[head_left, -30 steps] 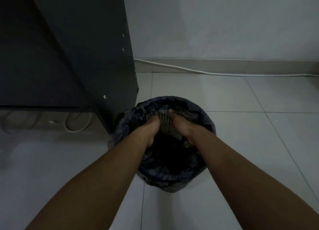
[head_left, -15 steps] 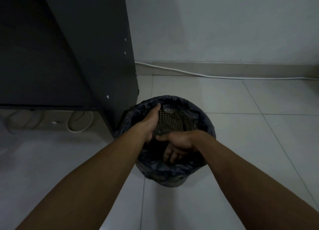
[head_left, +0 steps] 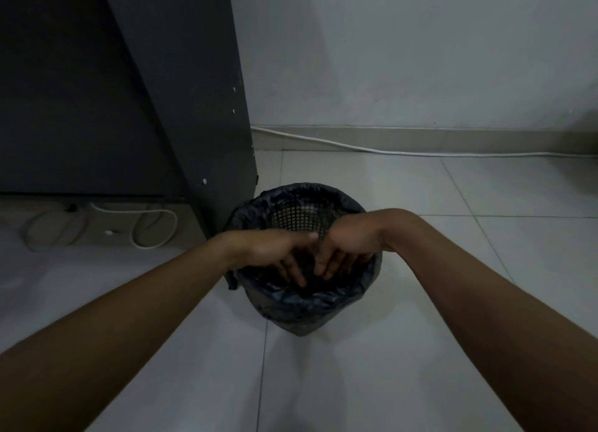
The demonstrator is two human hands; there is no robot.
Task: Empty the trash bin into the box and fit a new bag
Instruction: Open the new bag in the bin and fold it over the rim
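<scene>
From my feed, a tall dark cabinet (head_left: 181, 85) fills the upper left, its side panel dotted with a few small pale screw caps along the front edge. Under its raised base I see a loose white cable (head_left: 152, 227) looped on the floor, with a small dark plug beside it. The floor (head_left: 437, 269) is pale square tile with thin grout lines. Behind it runs a plain light wall (head_left: 404, 52), met at the bottom by a low baseboard (head_left: 420, 138). A second white cord (head_left: 372, 150) lies along that baseboard, running from the cabinet's corner toward the right edge of my view.
</scene>
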